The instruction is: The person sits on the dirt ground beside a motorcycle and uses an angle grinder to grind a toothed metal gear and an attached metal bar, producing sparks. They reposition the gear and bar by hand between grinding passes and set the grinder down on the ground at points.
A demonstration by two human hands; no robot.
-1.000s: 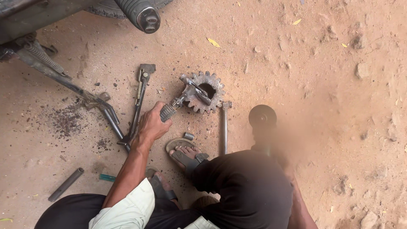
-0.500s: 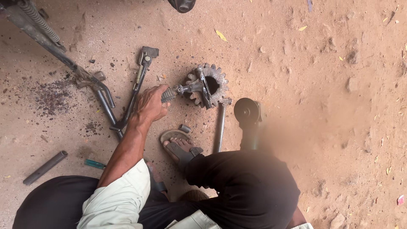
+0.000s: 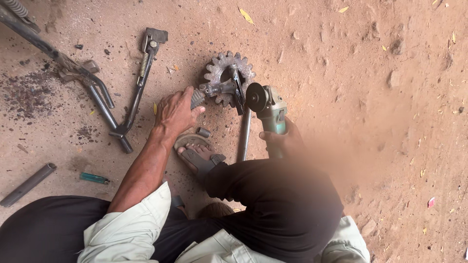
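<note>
A rusty toothed gear wheel [image 3: 219, 68] lies on the dirt ground with a metal bracket piece [image 3: 222, 88] fixed across its centre hole. My left hand [image 3: 176, 111] grips the ribbed left end of that bracket beside the gear. My right hand [image 3: 285, 141] holds a green angle grinder [image 3: 270, 109] by its body, its dark disc [image 3: 256, 97] just right of the gear and close to the bracket. My sandalled foot [image 3: 197, 153] rests on the ground just below my left hand.
A pipe wrench [image 3: 141, 73] and a bent metal stand [image 3: 83, 83] lie to the left. A steel rod [image 3: 243, 134] lies below the gear. A grey tube [image 3: 27, 184] and a small teal lighter [image 3: 95, 178] lie at lower left. Dark metal filings [image 3: 27, 95] spot the dirt.
The grinder has come forward and up with my right hand, its disc now next to the gear. My left hand stays on the bracket. The view has moved closer.
</note>
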